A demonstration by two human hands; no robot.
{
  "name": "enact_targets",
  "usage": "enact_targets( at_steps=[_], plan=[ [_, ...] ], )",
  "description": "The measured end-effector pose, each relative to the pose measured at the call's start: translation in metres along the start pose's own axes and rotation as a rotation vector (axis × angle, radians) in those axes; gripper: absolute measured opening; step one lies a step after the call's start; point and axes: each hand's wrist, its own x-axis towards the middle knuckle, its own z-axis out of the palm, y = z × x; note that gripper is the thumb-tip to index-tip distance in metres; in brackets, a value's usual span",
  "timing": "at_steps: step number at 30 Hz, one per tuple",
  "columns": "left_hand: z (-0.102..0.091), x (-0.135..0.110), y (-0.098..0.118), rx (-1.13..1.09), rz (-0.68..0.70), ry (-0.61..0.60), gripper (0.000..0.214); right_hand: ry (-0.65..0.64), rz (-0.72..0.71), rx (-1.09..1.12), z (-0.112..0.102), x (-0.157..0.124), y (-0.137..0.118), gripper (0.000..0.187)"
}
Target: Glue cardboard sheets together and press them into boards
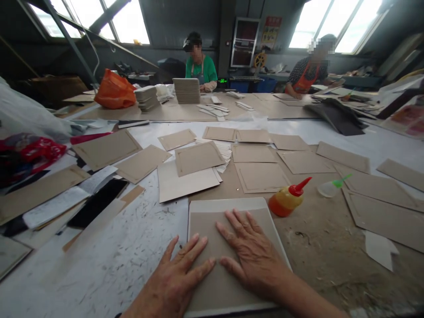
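Already flat: both hands on the grey board

Nearest the camera, the left hand and the right hand lie palm down with fingers spread, side by side and almost touching at the thumbs. Neither pinches or grips anything. Both press on a grey board that sits on a slightly larger white sheet. The left hand covers the board's near left part, its heel over the left edge, and the right hand covers the middle. The far strip of the board shows beyond the fingertips.

As far as can be judged, the board is already set down square on the sheet. A white margin shows along the far and right sides, lying flat, with none of it turned over the board. Whether there is glue between them cannot be told.

Just right of the sheet's far corner, an orange glue bottle with a red nozzle lies tilted, and a clear bottle with a green tip lies beyond it. The worn table carries many loose brown boards across its middle.

Far off stand stacks of boards and an orange bag. Behind them are a person in green and, to the right, a person in an orange apron, each busy at the far edge.
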Motion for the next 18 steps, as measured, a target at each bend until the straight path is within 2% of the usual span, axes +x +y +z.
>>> enact_targets(
  at_steps=[1,3,5,7,9,10,12,13,18],
  plan=[
    [0.002,-0.001,0.001,-0.021,-0.012,0.011,0.06,-0.008,0.015,0.005,0.004,-0.001,0.001,0.06],
    [0.008,-0.004,0.004,-0.081,-0.045,0.071,0.059,0.061,0.071,-0.026,0.004,-0.006,0.006,0.057],
    [0.018,-0.009,0.012,-0.17,-0.163,0.185,0.057,0.163,0.22,-0.104,-0.002,-0.015,0.013,0.054],
    [0.025,-0.014,0.022,-0.293,-0.405,0.291,0.051,0.189,0.461,-0.165,-0.01,-0.027,0.02,0.051],
    [0.029,-0.017,0.033,-0.461,-0.686,0.316,0.046,0.066,0.646,-0.103,-0.018,-0.04,0.026,0.047],
    [0.028,-0.018,0.038,-0.553,-0.781,0.291,0.046,-0.022,0.684,-0.033,-0.021,-0.045,0.028,0.045],
    [0.025,-0.017,0.046,-0.721,-0.869,0.22,0.05,-0.137,0.677,0.067,-0.023,-0.051,0.031,0.042],
    [0.024,-0.016,0.049,-0.781,-0.882,0.2,0.052,-0.143,0.665,0.068,-0.023,-0.052,0.032,0.041],
    [0.022,-0.011,0.056,-0.885,-0.932,0.255,0.062,-0.027,0.62,-0.072,-0.016,-0.051,0.031,0.042]
  ],
)
